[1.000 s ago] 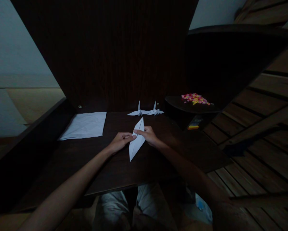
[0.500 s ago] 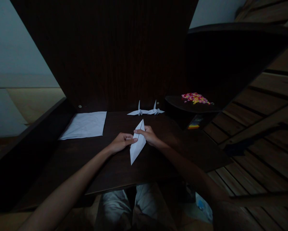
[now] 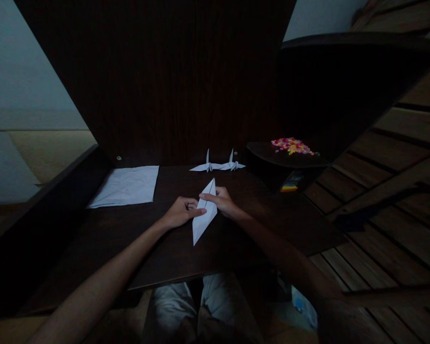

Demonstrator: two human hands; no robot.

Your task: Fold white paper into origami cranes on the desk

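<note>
dark desk (image 3: pixel 164 258) | pale wall (image 3: pixel 28 71), wooden planks (image 3: pixel 408 129) | left hand (image 3: pixel 181 211), right hand (image 3: pixel 225 202) both pinching folded white paper (image 3: pixel 203 224)

On our right we see a dark, curved shelf (image 3: pixel 286 165) bearing a loose pile of pink, red and yellow bits (image 3: pixel 292 145), with a yellow-edged object (image 3: pixel 290 183) beneath. We also see wooden slats (image 3: pixel 387 225) farther right and a pale wall (image 3: pixel 24 71) at left.

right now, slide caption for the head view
Left hand and right hand hold folded paper, two paper cranes beyond.
</note>
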